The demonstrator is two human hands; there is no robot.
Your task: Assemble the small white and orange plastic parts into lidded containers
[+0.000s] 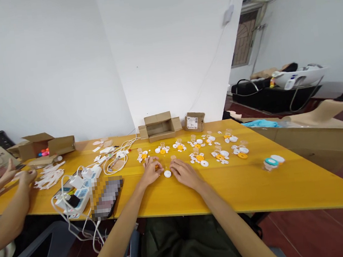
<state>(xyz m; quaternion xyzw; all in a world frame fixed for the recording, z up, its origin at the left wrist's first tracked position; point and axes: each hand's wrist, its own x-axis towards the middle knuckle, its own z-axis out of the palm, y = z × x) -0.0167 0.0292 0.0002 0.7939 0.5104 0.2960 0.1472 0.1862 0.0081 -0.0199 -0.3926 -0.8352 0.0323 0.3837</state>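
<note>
My left hand [152,171] rests low over the table, its fingers curled round an orange disc [157,167] that is partly covered. Opposite it, my right hand [184,173] has its fingers bent and pressed together; whatever they hold is hidden. Just beyond those fingertips stands a small clear plastic cup [173,157]. A round white lid [167,174] lies on the table between my hands. Past them are several groups of clear cups, white discs, small white pieces and orange rings [200,157].
Two open cardboard boxes [160,127] [194,122] stand by the wall. At left are a phone [107,198], a power strip [86,190] and white cables [113,161]. Another person's hands [26,176] work at far left. A teal-lidded jar [270,163] is at right.
</note>
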